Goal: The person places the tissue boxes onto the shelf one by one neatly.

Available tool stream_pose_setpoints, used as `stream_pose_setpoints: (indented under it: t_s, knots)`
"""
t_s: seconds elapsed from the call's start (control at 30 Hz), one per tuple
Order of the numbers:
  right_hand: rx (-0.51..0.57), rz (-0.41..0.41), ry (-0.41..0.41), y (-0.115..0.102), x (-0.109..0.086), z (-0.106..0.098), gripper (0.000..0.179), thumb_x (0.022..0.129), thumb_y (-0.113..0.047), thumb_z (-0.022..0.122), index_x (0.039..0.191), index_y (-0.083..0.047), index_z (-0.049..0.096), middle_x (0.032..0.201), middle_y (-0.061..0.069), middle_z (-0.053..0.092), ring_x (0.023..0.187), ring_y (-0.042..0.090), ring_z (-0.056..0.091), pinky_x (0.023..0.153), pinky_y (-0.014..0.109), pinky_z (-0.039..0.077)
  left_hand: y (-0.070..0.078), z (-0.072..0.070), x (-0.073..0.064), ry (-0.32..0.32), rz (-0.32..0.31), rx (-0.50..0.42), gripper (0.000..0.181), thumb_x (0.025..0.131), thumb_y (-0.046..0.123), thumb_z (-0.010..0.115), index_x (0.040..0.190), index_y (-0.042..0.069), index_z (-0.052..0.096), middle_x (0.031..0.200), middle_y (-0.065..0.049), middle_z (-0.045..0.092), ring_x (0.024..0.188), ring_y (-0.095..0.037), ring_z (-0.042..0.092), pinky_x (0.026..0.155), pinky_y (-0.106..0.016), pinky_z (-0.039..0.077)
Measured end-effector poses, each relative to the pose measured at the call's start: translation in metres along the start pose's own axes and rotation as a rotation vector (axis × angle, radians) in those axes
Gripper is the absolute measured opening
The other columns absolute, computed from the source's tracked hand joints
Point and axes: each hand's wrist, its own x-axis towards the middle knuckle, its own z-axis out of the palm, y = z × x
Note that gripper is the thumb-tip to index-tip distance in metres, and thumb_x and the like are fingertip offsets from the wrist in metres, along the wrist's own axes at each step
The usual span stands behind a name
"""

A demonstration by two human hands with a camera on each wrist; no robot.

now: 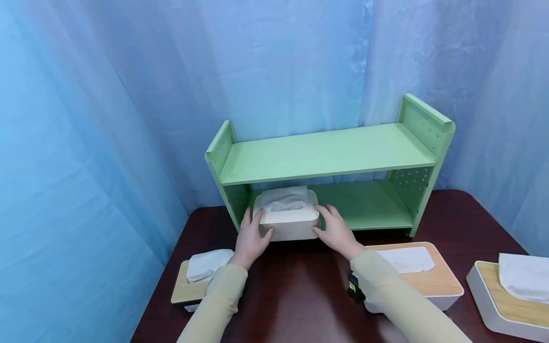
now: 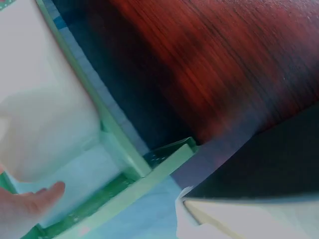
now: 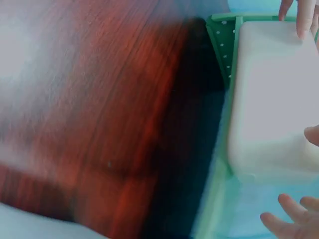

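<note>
White tissue box, fingers alongside, yellow label

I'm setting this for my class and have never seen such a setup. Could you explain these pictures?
There is no machine: the grip is a person's bare left hand and right hand. The wide picture is taken from the head, the close ones from each wrist. On the dark table stand a green shelf, a tissue box to the left and two more to the right. The hands touch a white tissue box at the shelf's lower level; how firmly, I cannot tell.
</note>
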Motion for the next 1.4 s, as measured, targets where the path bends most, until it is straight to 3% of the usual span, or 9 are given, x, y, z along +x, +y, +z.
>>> stream_pose_setpoints:
  t_s: [0.17, 0.27, 0.33, 0.43, 0.53, 0.63, 0.9, 1.13, 1.4]
  knots:
    - [-0.078, -0.096, 0.044, -0.008, -0.014, -0.012, 0.06, 0.084, -0.015, 0.07, 0.138, -0.004, 0.046, 0.144, 0.029, 0.034, 0.117, 0.046, 0.051, 0.081, 0.052, 0.049, 0.006, -0.006, -0.015, 0.029, 0.106, 0.07, 0.057, 0.088, 0.025, 0.066, 0.138, 0.005, 0.046, 0.149, -0.029, 0.025, 0.134, -0.047, 0.03, 0.095, -0.056, 0.043]
    - [-0.156, -0.16, 0.036, -0.013, -0.025, -0.013, 0.061, 0.082, -0.017, 0.072, 0.138, -0.007, 0.048, 0.148, 0.026, 0.031, 0.125, 0.048, 0.042, 0.093, 0.058, 0.041, 0.007, -0.008, -0.028, 0.013, 0.149, 0.132, 0.059, 0.087, 0.027, 0.067, 0.139, 0.007, 0.046, 0.15, -0.029, 0.024, 0.137, -0.048, 0.024, 0.103, -0.059, 0.034]
    - [-0.223, -0.185, 0.014, -0.014, -0.032, -0.01, 0.063, 0.082, -0.023, 0.073, 0.138, -0.011, 0.047, 0.15, 0.024, 0.027, 0.131, 0.049, 0.031, 0.102, 0.066, 0.026, 0.008, -0.008, -0.036, -0.024, 0.146, 0.166, 0.061, 0.089, 0.033, 0.064, 0.142, 0.011, 0.043, 0.152, -0.028, 0.019, 0.14, -0.048, 0.015, 0.107, -0.065, 0.021]
    - [-0.347, -0.218, -0.022, -0.015, -0.041, -0.004, 0.065, 0.083, -0.034, 0.072, 0.14, -0.018, 0.046, 0.153, 0.02, 0.023, 0.137, 0.049, 0.02, 0.102, 0.074, 0.01, 0.008, -0.006, -0.045, -0.1, 0.116, 0.213, 0.063, 0.093, 0.045, 0.054, 0.148, 0.02, 0.035, 0.157, -0.023, 0.007, 0.142, -0.047, 0.0, 0.104, -0.073, 0.003]
    - [-0.421, -0.236, -0.066, -0.016, -0.048, 0.002, 0.067, 0.084, -0.043, 0.068, 0.143, -0.022, 0.044, 0.155, 0.017, 0.023, 0.139, 0.048, 0.017, 0.101, 0.074, 0.008, 0.005, -0.004, -0.051, -0.145, 0.111, 0.244, 0.062, 0.095, 0.051, 0.045, 0.15, 0.024, 0.031, 0.159, -0.018, 0.004, 0.143, -0.046, -0.005, 0.101, -0.075, -0.003]
    - [-0.429, -0.23, -0.096, -0.018, -0.051, 0.006, 0.068, 0.085, -0.048, 0.065, 0.144, -0.024, 0.042, 0.156, 0.016, 0.022, 0.14, 0.049, 0.015, 0.101, 0.075, 0.007, 0.001, -0.001, -0.054, -0.162, 0.116, 0.274, 0.061, 0.096, 0.05, 0.044, 0.15, 0.025, 0.031, 0.159, -0.015, 0.006, 0.143, -0.045, -0.002, 0.101, -0.075, -0.002]
    - [-0.414, -0.209, -0.082, -0.021, -0.039, 0.008, 0.068, 0.085, -0.05, 0.063, 0.145, -0.024, 0.041, 0.155, 0.015, 0.024, 0.138, 0.054, 0.01, 0.101, 0.076, 0.004, -0.007, -0.001, -0.04, -0.155, 0.102, 0.35, 0.058, 0.098, 0.052, 0.036, 0.15, 0.027, 0.03, 0.159, -0.013, 0.012, 0.143, -0.046, 0.0, 0.103, -0.074, 0.0]
    - [-0.417, -0.157, -0.19, -0.027, -0.022, 0.007, 0.07, 0.088, -0.055, 0.056, 0.147, -0.026, 0.036, 0.157, 0.018, 0.017, 0.137, 0.058, -0.003, 0.101, 0.075, -0.003, -0.007, -0.007, -0.027, -0.197, 0.063, 0.411, 0.058, 0.098, 0.053, 0.033, 0.151, 0.03, 0.025, 0.159, -0.012, 0.013, 0.144, -0.042, -0.005, 0.105, -0.071, -0.002]
    - [-0.457, -0.106, -0.239, -0.033, -0.005, 0.004, 0.072, 0.089, -0.059, 0.051, 0.149, -0.027, 0.031, 0.157, 0.016, 0.016, 0.138, 0.057, -0.002, 0.103, 0.073, -0.006, -0.009, -0.006, -0.013, -0.206, 0.029, 0.417, 0.061, 0.098, 0.054, 0.034, 0.152, 0.028, 0.023, 0.159, -0.009, 0.012, 0.145, -0.039, -0.003, 0.106, -0.069, -0.004]
